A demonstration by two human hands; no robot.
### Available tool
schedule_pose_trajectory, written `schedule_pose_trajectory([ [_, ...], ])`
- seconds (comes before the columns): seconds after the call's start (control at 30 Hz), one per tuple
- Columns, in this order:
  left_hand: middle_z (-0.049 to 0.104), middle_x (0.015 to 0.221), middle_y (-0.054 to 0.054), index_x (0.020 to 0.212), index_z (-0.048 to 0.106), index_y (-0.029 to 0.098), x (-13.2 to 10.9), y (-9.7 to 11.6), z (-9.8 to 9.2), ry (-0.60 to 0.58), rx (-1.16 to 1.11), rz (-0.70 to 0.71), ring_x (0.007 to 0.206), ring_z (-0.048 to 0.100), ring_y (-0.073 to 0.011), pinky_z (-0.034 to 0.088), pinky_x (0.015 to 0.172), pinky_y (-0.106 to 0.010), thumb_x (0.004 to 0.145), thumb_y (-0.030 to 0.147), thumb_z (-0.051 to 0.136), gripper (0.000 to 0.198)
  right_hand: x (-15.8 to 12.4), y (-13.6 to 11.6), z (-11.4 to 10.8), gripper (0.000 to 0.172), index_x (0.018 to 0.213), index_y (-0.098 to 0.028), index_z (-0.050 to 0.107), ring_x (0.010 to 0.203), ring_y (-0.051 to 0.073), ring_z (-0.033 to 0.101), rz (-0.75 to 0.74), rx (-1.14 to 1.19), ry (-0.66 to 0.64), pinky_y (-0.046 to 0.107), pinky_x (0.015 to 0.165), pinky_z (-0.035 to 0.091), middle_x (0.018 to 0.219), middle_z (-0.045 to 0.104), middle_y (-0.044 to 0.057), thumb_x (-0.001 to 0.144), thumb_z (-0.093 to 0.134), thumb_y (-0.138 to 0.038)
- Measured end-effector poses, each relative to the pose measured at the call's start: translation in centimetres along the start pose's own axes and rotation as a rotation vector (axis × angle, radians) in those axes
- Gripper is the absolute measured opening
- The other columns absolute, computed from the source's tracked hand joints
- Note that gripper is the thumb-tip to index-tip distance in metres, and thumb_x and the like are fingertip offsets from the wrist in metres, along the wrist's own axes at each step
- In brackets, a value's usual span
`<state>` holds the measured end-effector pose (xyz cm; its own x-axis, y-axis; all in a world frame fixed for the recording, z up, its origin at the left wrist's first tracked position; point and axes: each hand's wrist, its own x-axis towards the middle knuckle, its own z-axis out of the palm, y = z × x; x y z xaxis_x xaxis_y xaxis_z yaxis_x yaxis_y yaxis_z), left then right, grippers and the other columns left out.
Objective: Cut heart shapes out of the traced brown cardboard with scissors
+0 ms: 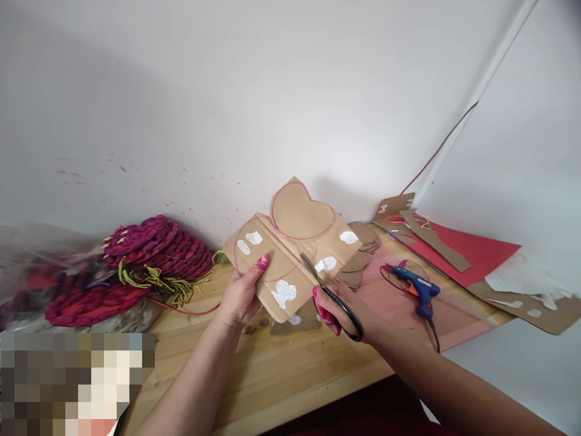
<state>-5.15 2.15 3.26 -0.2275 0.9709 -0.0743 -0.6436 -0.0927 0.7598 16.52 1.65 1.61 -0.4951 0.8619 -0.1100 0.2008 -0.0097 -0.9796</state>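
Black-handled scissors (344, 306) sit in the right hand (333, 312), its fingers curled closed around the handles; how far the blades stand apart, I cannot tell, but metal lies over the cardboard sheet (299, 212). The left hand (245, 293) clamps that sheet at its near left part, thumb on top, other fingers hidden, holding it above the wooden table (318, 375). A pink heart outline marks the sheet's far part. To the right lies a blue glue gun (424, 297); farther back, cardboard cutouts (363, 234) and finally the white wall (272, 91).
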Motion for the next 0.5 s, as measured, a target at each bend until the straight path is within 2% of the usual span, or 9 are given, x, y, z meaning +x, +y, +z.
schedule_pose_trajectory([
  [0.07, 0.081, 0.105, -0.011, 0.121, 0.070, 0.016, -0.3, -0.3, 0.3, -0.016, -0.001, 0.012, 0.092, 0.078, -0.0268, 0.061, 0.096, -0.040, 0.064, 0.022, 0.094, 0.063, -0.3, -0.6, 0.3, 0.072, 0.057, -0.020, 0.044, 0.039, 0.007, 0.040, -0.027, 0.017, -0.006, 0.022, 0.039, 0.031, 0.050, 0.043, -0.004, 0.082, 0.050, -0.087],
  [0.23, 0.081, 0.106, -0.009, 0.120, 0.071, 0.017, -1.2, -0.6, 0.9, -0.005, -0.032, 0.029, 0.095, 0.078, -0.0266, 0.060, 0.098, -0.040, 0.063, 0.023, 0.095, 0.061, -0.7, -1.2, 0.2, 0.071, 0.060, -0.020, 0.047, 0.042, 0.007, 0.040, -0.033, 0.031, 0.017, 0.023, 0.042, 0.031, 0.053, 0.044, -0.005, 0.083, 0.049, -0.087],
  [0.37, 0.081, 0.108, -0.009, 0.119, 0.072, 0.017, -1.5, -0.5, 1.4, 0.026, -0.068, -0.007, 0.096, 0.078, -0.0261, 0.061, 0.097, -0.039, 0.068, 0.020, 0.092, 0.055, -0.9, -1.8, 0.1, 0.071, 0.061, -0.020, 0.048, 0.043, 0.008, 0.040, -0.036, 0.105, -0.010, 0.024, 0.043, 0.030, 0.054, 0.044, -0.004, 0.082, 0.047, -0.089],
  [0.5, 0.080, 0.112, -0.009, 0.120, 0.071, 0.018, -1.7, -0.3, 1.6, 0.048, -0.078, -0.034, 0.095, 0.078, -0.0250, 0.064, 0.091, -0.036, 0.075, 0.018, 0.086, 0.048, -1.8, -3.8, 0.2, 0.070, 0.059, -0.021, 0.048, 0.043, 0.008, 0.039, -0.015, 0.145, -0.046, 0.024, 0.045, 0.029, 0.053, 0.043, -0.004, 0.083, 0.049, -0.086],
])
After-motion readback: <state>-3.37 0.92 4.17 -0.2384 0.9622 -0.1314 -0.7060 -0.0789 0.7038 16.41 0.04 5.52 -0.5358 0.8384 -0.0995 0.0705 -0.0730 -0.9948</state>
